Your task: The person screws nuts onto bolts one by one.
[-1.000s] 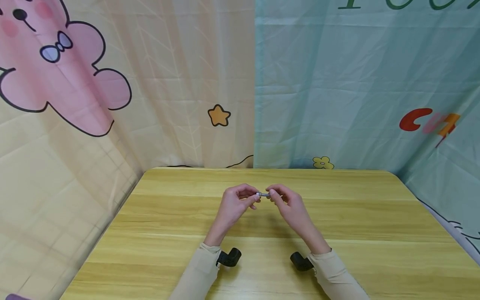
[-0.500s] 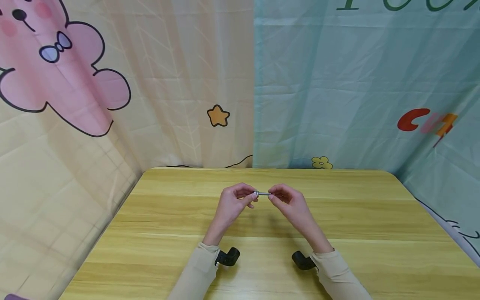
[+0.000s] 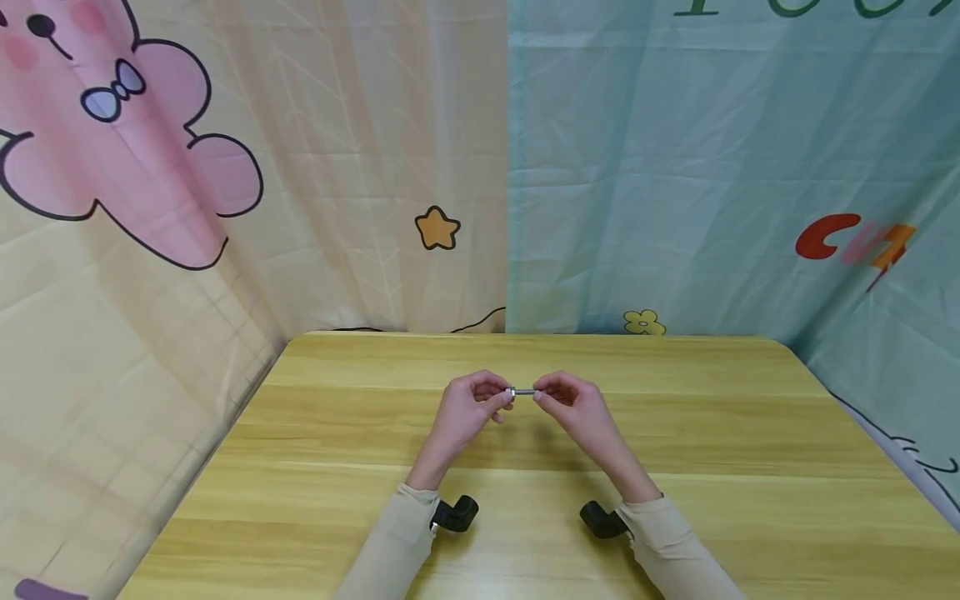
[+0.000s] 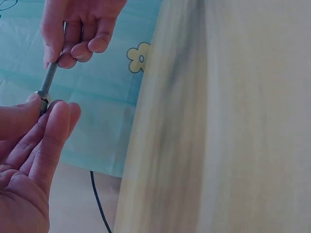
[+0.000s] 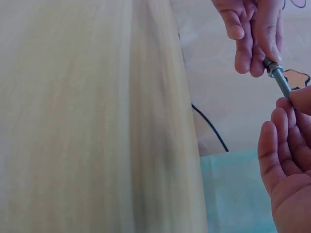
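A small silver bolt is held level above the table between both hands in the head view. My left hand pinches its head end between thumb and fingers. At that end a nut sits close to the bolt's head in the right wrist view. The threaded tip is pinched by my right hand, its thumb and index finger meeting there. Bare thread shows between the hands in the left wrist view, where the nut lies right at the left thumb tip. The fingertips hide both ends of the bolt in part.
Beneath the hands spreads a wood-grain table. Printed curtains hang behind it and at both sides. Each wrist wears a black camera mount. A dark cable runs beyond the table edge, and a purple object shows at bottom left.
Since a second ago, my right hand has drawn slightly away from the left along the bolt, so more of the thread shows. Over the last half second both hands stay nearly in place.
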The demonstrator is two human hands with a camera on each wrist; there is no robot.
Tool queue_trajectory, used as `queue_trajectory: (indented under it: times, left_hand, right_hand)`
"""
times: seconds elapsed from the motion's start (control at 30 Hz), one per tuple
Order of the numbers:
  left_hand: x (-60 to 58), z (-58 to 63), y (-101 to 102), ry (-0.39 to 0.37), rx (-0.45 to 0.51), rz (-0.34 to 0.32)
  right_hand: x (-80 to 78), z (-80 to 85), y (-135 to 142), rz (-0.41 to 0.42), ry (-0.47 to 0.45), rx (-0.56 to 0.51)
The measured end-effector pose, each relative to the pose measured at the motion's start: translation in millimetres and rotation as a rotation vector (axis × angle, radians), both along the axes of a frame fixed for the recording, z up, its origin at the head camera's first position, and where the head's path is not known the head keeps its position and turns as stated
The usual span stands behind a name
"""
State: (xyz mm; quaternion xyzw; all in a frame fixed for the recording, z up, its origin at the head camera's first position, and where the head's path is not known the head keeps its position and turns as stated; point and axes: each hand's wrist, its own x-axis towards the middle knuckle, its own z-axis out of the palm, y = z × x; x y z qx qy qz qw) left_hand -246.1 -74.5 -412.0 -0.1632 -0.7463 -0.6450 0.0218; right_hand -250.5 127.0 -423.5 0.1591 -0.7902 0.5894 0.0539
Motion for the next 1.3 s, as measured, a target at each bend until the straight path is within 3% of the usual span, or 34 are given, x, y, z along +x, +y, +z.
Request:
queue_trajectory:
  times: [0.13, 0.3, 0.53, 0.87, 1.1, 1.3]
  left_hand:
    - [-9.1, -17.6, -0.3, -0.023, -0.022, -0.006]
    - [-13.1, -26.0, 1.2, -0.057, -0.046, -0.008]
    - [-13.1, -26.3, 1.6, -0.109, -0.076, 0.009]
    - [-25.3, -39.1, 0.0, -0.090, -0.278, 0.006]
    - [-30.0, -39.0, -0.6, -0.097, -0.329, -0.012]
    - [-33.6, -40.1, -0.2, -0.116, -0.387, -0.012]
  right_hand:
    - [-1.7, -7.1, -0.9, -0.011, -0.035, 0.040]
    - [-4.8, -17.5, -2.1, -0.025, -0.066, 0.092]
    - [-11.9, -22.7, -5.2, -0.025, -0.102, 0.169]
    - [-24.3, -30.2, -2.1, 0.027, -0.173, 0.213]
    - [-25.3, -25.2, -1.0, 0.041, -0.148, 0.279]
    - [-27.2, -28.6, -1.5, 0.002, -0.159, 0.347]
